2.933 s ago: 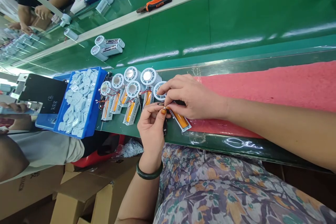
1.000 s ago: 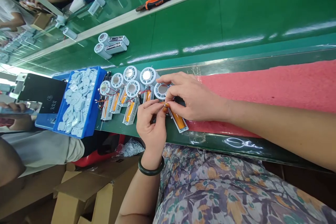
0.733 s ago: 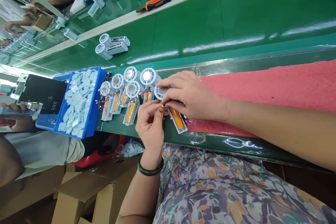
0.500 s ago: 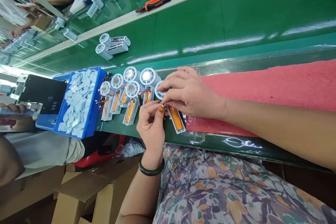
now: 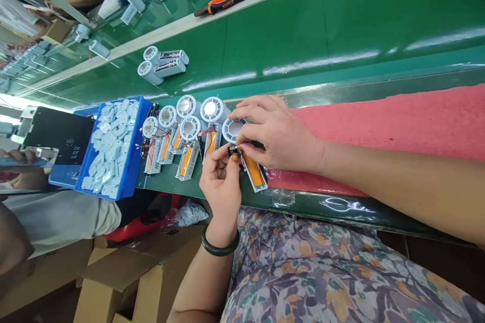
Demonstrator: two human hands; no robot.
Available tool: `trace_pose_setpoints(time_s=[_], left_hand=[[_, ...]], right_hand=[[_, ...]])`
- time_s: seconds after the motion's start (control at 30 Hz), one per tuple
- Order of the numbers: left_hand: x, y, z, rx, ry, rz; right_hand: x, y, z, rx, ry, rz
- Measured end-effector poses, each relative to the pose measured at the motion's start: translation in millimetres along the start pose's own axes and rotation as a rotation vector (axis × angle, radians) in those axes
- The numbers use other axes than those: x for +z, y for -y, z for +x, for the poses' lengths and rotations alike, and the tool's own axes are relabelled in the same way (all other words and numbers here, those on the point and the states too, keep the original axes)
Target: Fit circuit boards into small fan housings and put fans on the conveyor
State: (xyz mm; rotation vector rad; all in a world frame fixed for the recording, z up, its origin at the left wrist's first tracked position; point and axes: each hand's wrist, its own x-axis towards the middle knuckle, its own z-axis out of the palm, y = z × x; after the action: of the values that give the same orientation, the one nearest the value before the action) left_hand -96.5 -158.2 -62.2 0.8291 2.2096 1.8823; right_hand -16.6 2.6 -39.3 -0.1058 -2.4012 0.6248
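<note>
While both sets of fingertips meet just left of mid-frame, the left hand pinches a small dark board between thumb and forefinger, remaining fingers curled. Right hand: arched, thumb and forefinger drawn together at the board's right end; cannot tell whether they grip the board itself or a lead. Open fan body, orange cell showing, lies on the bench just below the right hand, near frame centre; its round head is partly under the right fingers.

Step in hand, as judged: fine two-handed work at the board's end, probably at a connection. Next move seems to call for a steady left pinch, light right fingertips and no strain on any thin leads.

Not resolved: the contact point between right thumb and forefinger; the body's upper end, covered by the right hand; wiring there, too small to trace. Wires among the neighbouring fan bodies tangle visually. Co-workers at upper left are cut off by the frame and blurred.
</note>
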Motion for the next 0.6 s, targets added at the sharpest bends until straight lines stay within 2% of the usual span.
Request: trace_pose_setpoints(time_s=[0.6], left_hand=[[7.4, -2.3, -6.5, 0.048, -0.038, 0.013]], right_hand=[[4.2, -1.6, -0.9, -0.040, -0.027, -0.017]])
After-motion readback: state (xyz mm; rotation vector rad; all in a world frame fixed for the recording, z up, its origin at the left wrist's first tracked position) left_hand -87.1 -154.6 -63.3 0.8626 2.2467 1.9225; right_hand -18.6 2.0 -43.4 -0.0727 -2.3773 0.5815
